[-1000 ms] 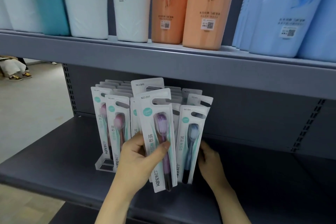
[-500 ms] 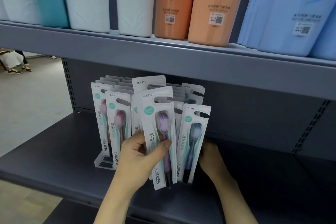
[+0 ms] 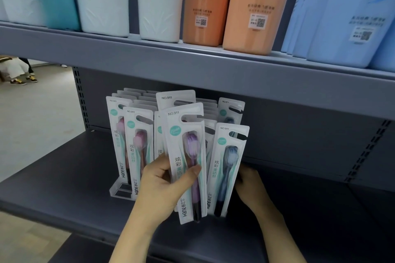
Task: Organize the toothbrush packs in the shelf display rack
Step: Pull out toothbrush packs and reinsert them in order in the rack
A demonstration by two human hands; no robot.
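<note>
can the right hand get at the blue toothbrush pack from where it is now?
Probably yes. The right hand sits just behind the blue toothbrush pack at its right edge, with nothing between them. Whether its fingers already touch the pack is hidden.

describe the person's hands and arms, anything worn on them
Both are bare. The left hand and its forearm show no sleeve, glove, ring, watch or bracelet. The right hand and forearm are equally uncovered, with nothing at the wrist. The fingernails that show on the left hand are short and unpainted. Neither arm shows any mark or tattoo in the part that is in view.
</note>
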